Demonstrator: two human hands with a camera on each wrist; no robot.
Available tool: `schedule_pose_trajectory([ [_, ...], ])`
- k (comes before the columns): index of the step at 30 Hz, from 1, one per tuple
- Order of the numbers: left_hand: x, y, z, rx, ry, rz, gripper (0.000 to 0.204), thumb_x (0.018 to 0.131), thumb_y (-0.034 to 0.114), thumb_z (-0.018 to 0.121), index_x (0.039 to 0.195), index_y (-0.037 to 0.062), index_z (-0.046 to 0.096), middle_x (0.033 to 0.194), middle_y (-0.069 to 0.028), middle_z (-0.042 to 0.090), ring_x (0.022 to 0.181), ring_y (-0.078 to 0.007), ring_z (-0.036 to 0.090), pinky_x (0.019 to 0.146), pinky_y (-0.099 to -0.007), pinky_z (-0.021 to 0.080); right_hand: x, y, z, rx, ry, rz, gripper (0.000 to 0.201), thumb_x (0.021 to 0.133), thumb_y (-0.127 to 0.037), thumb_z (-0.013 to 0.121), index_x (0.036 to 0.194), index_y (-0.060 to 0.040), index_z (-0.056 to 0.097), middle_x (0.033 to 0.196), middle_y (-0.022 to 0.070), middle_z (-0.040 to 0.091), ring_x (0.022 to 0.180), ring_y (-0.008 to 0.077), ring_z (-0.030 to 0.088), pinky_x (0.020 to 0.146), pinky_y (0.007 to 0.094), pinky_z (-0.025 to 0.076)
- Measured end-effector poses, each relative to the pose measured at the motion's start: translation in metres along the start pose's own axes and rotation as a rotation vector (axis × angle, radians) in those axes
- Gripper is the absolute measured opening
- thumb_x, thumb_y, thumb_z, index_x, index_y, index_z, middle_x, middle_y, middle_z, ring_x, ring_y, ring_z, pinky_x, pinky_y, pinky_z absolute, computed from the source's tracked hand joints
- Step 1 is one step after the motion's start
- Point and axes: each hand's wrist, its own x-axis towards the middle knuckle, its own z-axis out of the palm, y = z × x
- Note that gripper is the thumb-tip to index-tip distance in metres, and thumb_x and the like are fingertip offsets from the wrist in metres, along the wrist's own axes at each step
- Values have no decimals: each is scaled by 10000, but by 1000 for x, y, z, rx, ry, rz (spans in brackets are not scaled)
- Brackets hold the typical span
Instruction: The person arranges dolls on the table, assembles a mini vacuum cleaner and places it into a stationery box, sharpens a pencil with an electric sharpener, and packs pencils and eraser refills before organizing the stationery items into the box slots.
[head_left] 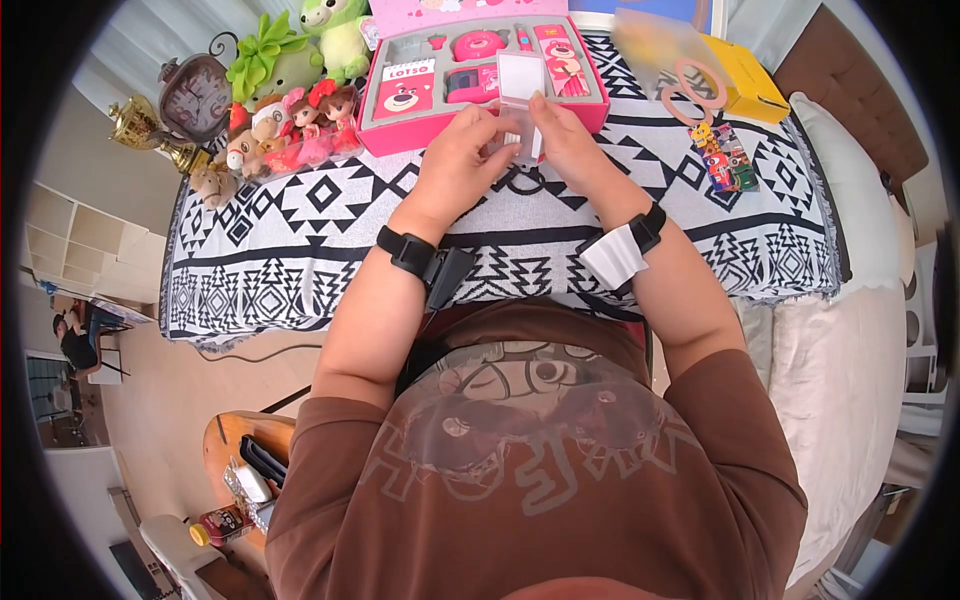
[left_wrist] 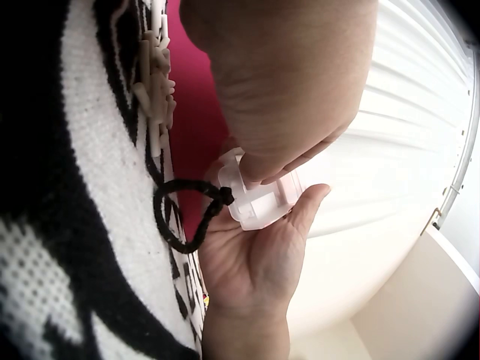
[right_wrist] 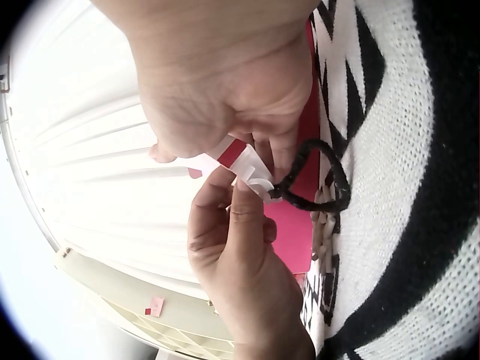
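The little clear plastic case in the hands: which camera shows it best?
The left wrist view: the clear case sits close, between both hands' fingers. The head view shows it small and far off. In the right wrist view only a white and red part peeks out.

Left grip [head_left: 455, 160], right grip [head_left: 572, 143] pinching together

The word "LOTSO" stands on a red card [head_left: 405, 88] in the pink gift box [head_left: 480, 125], at twelve o'clock.
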Motion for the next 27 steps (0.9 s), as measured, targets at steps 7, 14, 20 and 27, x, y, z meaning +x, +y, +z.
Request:
schedule_pose_trajectory([
  [7,1,3,0,-41,41,-64,261,803,102,735,1036,68,622,872,-45,546,663,-160,545,608,-288,468,0,-2,1,5,39,-30,643,1004,-544,392,1187,41,590,1074,78,652,970,111,603,834,254,483],
  [14,-1,0,3,-168,4,-79,550,737,82,822,1166,62,478,878,12,501,680,-81,459,605,-220,425,-1,-11,-1,140,91,-50,614,1019,-522,354,1159,27,592,1042,100,664,909,155,656,803,298,534],
  [20,0,-5,5,-45,-17,-110,681,705,133,839,1222,56,403,871,-57,569,704,-166,571,639,-303,490,0,-14,-1,180,104,-45,683,1008,-582,269,1233,5,534,1054,112,665,956,189,665,850,329,536],
  [27,1,-3,1,-100,-83,-206,612,745,115,785,1226,51,411,839,-53,604,686,-173,609,637,-310,496,0,-10,-1,193,4,-1,648,1009,-564,327,1114,11,605,947,88,685,857,159,669,776,287,532],
])
